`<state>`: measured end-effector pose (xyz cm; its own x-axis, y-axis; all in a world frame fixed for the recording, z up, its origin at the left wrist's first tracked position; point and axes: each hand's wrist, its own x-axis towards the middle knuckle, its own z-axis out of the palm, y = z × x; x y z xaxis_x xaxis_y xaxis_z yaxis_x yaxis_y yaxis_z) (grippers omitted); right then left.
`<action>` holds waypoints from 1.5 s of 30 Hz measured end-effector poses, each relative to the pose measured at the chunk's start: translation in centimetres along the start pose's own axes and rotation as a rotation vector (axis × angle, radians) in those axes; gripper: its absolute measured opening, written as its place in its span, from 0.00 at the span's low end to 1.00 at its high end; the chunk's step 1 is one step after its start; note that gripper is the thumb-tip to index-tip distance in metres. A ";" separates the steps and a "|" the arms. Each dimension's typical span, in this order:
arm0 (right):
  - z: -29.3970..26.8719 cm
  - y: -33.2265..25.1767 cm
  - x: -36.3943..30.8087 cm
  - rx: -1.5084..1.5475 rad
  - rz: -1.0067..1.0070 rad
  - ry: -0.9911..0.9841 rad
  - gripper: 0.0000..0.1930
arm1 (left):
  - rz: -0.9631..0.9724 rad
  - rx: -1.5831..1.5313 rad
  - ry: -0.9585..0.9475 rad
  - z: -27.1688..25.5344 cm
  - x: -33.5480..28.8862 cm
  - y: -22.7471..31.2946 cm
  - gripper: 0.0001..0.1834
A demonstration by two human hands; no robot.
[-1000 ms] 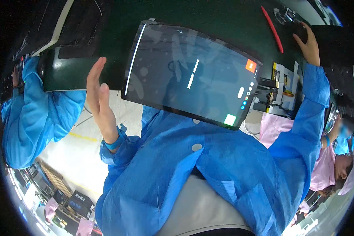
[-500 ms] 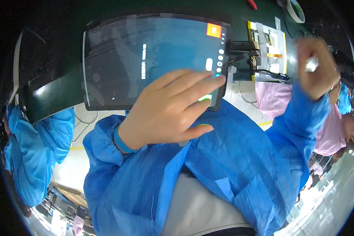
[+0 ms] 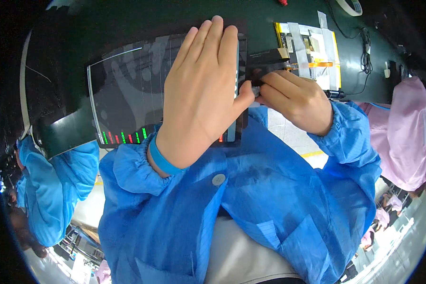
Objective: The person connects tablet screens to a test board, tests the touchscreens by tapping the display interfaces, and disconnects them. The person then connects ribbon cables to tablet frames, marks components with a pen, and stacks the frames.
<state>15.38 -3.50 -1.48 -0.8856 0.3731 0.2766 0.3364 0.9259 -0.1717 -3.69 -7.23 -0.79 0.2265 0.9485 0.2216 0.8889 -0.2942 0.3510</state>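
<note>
A dark tablet-like screen (image 3: 128, 90) lies on the bench, showing faint vertical lines and small green and red text along its near edge. My left hand (image 3: 199, 90) is open and flat over its right part, fingers together and pointing away, hiding much of the display. At the screen's right edge my right hand (image 3: 296, 99) is closed, its fingertips pinched on a small cable plug that they mostly hide. Just beyond those fingers, a black flat connector piece (image 3: 266, 62) runs between the screen and a taped, yellow-edged circuit assembly (image 3: 337, 52) with an orange flex strip (image 3: 321, 65).
Right of the assembly a thin black cable (image 3: 366, 59) lies bundled on the dark green bench (image 3: 255, 19). A tape roll (image 3: 352, 7) and a red object (image 3: 283, 2) sit at the far edge. People in blue (image 3: 64, 189) and pink (image 3: 402, 137) clothing are on either side.
My right hand has come down and left from the raised, blurred position to the screen's right edge. My left hand has turned and flattened over the screen, whose display has changed to lines and coloured text.
</note>
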 end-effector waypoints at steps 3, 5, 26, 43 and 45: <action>0.2 0.3 -0.5 -0.016 -0.004 0.012 0.08 | 0.021 -0.006 -0.021 -0.2 0.0 -0.2 0.36; 0.3 0.5 -0.8 -0.001 -0.015 0.000 0.09 | 0.013 0.001 -0.020 -0.2 0.1 -0.2 0.36; -4.7 3.2 -3.9 -0.125 0.202 0.222 0.13 | -0.033 -0.138 0.171 -3.8 -2.7 -3.0 0.33; 8.6 -8.0 -7.0 1.853 0.984 0.058 0.27 | 0.041 -0.024 0.164 -6.1 -12.3 -7.8 0.18; 11.0 -8.9 -7.1 2.325 0.767 0.750 0.30 | 0.006 -0.011 0.299 -6.6 -12.5 -8.7 0.19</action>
<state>15.12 -15.00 -12.35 -0.4890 0.8372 -0.2450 -0.7262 -0.5463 -0.4174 -16.87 -17.32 -0.66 0.1036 0.8706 0.4810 0.8833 -0.3029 0.3580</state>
